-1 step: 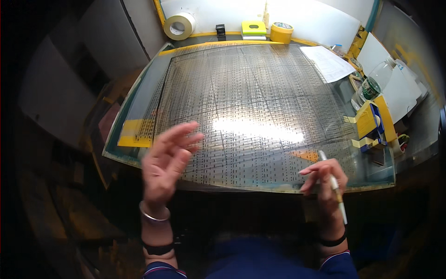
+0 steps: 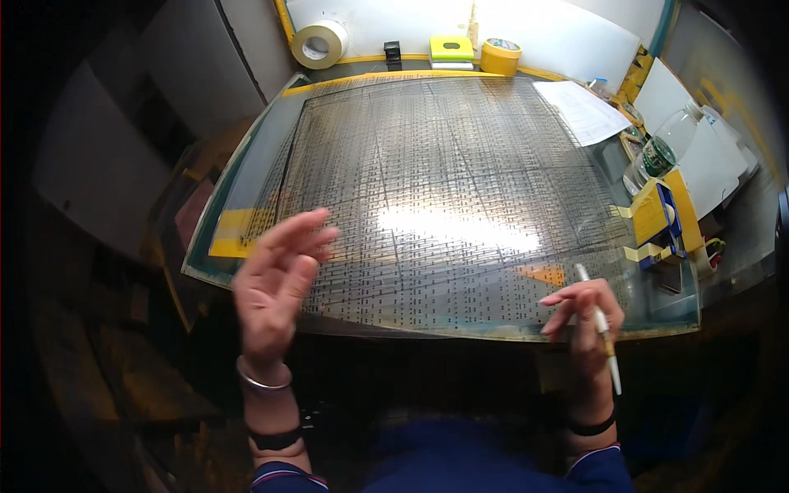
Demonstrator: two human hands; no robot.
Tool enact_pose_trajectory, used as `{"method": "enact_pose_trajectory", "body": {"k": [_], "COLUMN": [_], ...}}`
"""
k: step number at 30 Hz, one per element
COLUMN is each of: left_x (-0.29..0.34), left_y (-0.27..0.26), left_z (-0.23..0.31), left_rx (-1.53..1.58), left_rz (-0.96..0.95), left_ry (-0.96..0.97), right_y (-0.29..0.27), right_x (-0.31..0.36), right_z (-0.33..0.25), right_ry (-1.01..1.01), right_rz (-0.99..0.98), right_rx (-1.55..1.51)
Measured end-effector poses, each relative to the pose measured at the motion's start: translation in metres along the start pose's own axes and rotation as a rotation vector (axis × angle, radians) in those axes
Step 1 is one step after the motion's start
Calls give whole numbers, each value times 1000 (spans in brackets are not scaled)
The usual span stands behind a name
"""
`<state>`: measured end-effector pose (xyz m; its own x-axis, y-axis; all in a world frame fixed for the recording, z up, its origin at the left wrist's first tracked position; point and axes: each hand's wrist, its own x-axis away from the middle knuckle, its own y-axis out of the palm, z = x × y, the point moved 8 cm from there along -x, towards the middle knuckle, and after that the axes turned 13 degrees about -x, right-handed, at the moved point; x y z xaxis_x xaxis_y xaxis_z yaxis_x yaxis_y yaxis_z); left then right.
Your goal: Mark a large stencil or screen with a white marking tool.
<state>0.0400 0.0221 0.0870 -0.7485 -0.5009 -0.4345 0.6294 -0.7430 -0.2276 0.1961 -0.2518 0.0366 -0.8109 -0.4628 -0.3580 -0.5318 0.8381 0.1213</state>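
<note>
Head view: my left hand (image 2: 275, 292), empty, fingers apart and loosely curled, is over the near left part of the dotted sheet (image 2: 444, 164) on the counter (image 2: 657, 316). My right hand (image 2: 588, 320) holds a slim white pen-like tool (image 2: 603, 324) near the front right edge, near an orange patch (image 2: 544, 274). A clear bottle (image 2: 659, 156) is farther right, a tape roll (image 2: 335, 48) at the far left.

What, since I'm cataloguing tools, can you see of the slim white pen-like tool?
The slim white pen-like tool looks like plastic, with a brownish-gold band below its middle. The right hand holds it between thumb and fingers, slanted, its upper end leaning left, near the front right of the glossy black-dotted sheet. Nothing else visibly touches it.
</note>
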Motion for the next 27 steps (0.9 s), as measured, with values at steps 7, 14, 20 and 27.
{"method": "enact_pose_trajectory", "body": {"k": [7,14,20,27], "left_x": [56,112,92,56], "left_y": [-26,69,39,1], "left_z": [-37,-80,-97,-56], "left_rx": [-123,238,324,-161], "left_rz": [-381,-922,-416,29], "left_ry": [-407,-578,-585,-423], "right_y": [-51,-46,-52,-59], "right_x": [-7,-10,-10,-5], "right_z": [2,9,10,7], "right_ry": [8,95,78,44], "right_rz": [192,116,96,146], "right_rx": [93,78,17,-40]}}
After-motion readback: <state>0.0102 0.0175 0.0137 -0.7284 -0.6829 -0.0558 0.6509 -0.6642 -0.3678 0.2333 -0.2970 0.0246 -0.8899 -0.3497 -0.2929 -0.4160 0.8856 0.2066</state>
